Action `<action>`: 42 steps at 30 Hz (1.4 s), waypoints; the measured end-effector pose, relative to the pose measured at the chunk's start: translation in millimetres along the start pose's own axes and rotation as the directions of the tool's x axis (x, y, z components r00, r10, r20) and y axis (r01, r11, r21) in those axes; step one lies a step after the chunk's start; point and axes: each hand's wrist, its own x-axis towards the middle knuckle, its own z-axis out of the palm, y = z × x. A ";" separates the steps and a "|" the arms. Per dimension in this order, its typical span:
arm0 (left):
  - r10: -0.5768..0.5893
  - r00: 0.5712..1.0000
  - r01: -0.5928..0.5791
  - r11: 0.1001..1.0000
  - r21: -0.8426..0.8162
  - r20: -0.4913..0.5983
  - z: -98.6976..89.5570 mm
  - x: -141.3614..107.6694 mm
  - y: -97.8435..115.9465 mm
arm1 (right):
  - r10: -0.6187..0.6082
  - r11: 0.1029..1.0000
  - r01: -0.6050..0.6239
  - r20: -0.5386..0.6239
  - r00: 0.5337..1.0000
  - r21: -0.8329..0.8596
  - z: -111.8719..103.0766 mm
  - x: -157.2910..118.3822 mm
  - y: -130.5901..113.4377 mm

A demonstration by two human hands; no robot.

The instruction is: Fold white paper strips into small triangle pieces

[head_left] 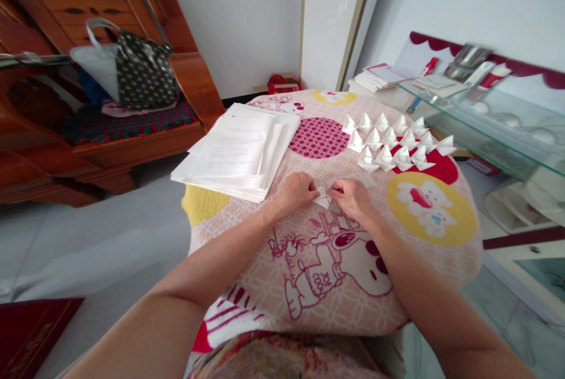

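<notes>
A small folded white paper piece is pinched between my two hands, just above the patterned tablecloth. My left hand has its fingers closed on the piece's left side. On the opposite side, the fingertips of my right hand grip its right edge. Beyond my right hand, several folded white paper boats stand in rows. A stack of white paper sheets, the top one printed, lies beyond my left hand.
To the right stands a glass shelf with cups and small items on it. Another pile of papers sits at the table's far right. A wooden bench at the left carries a dark patterned bag.
</notes>
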 end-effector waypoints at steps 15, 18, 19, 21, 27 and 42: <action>-0.035 0.999 0.027 0.972 -0.232 -0.028 4.2 0.1 1.4 | -0.028 0.992 0.025 0.023 0.999 0.122 -5.5 -2.4 -2.1; -0.057 0.998 0.064 0.870 -0.489 0.029 8.5 5.4 -4.0 | 0.067 0.934 -0.088 0.071 0.995 0.346 -13.5 -1.9 0.9; -0.072 0.996 0.090 0.805 -0.587 0.055 9.4 7.3 -5.9 | 0.098 0.898 -0.124 0.082 0.992 0.421 -16.8 -1.8 1.5; -0.083 0.993 0.117 0.662 -0.740 0.082 9.8 10.3 -9.0 | 0.126 0.820 -0.156 0.092 0.988 0.550 -23.2 -1.9 1.6; 0.023 1.000 -0.028 0.475 -0.879 -0.019 6.5 11.0 -10.3 | 0.044 0.704 -0.107 0.107 0.993 0.702 -30.8 -3.4 -1.9; 0.083 0.993 -0.116 0.510 -0.852 -0.085 3.7 7.3 -5.7 | 0.002 0.790 0.003 -0.006 1.000 0.613 -31.0 -4.5 -8.5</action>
